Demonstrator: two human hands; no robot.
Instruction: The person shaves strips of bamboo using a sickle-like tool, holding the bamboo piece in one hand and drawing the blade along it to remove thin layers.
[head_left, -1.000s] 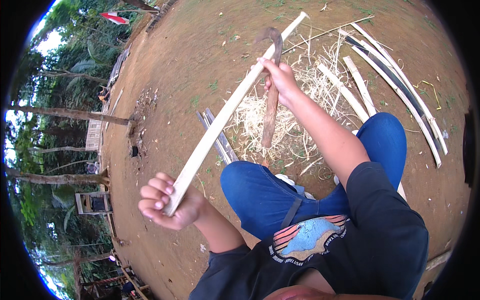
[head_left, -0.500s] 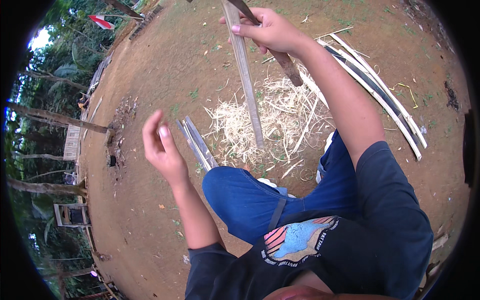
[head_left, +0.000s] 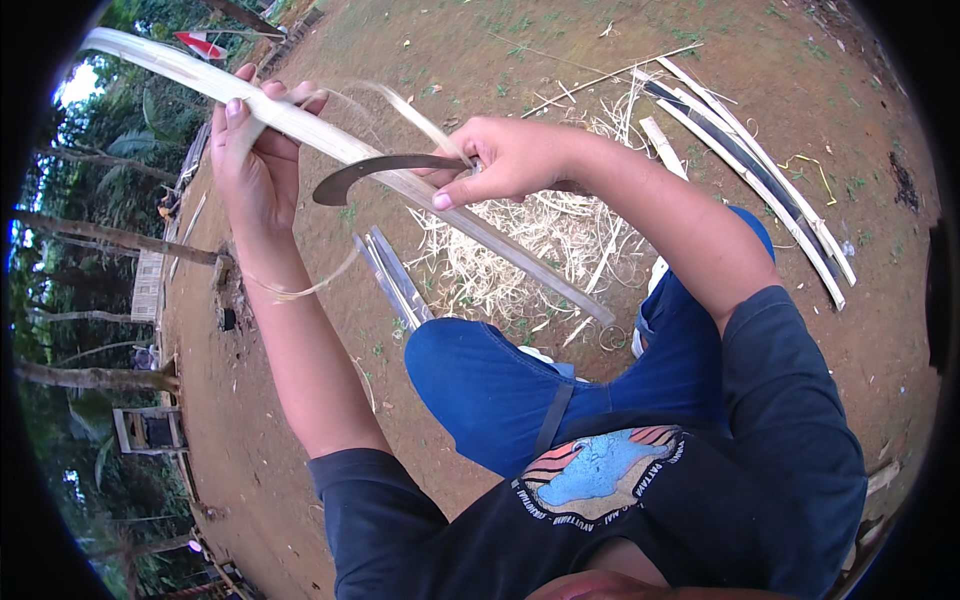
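A long, pale bamboo strip (head_left: 330, 138) runs slanting from the upper left down toward my lap. My left hand (head_left: 256, 165) is closed on its upper part, with thin curling shavings about the fingers and a loop hanging by the forearm. In my right hand (head_left: 515, 158) is a knife (head_left: 385, 163) with a dark, hooked blade lying across the strip. The handle is hidden inside that hand, and its thumb presses along the strip. A thin shaving (head_left: 415, 115) arcs up near the knuckles.
A heap of pale shavings (head_left: 500, 255) covers the dirt in front of my knees. Several split strips (head_left: 745, 165) lie at the right, and short dark pieces (head_left: 392, 280) beside my left knee. Trees and a wooden frame (head_left: 150, 430) stand at far left.
My left hand has risen from beside the knee and taken hold of the strip. The strip now slants to the upper left, and my right hand has come down, its blade laid across it.
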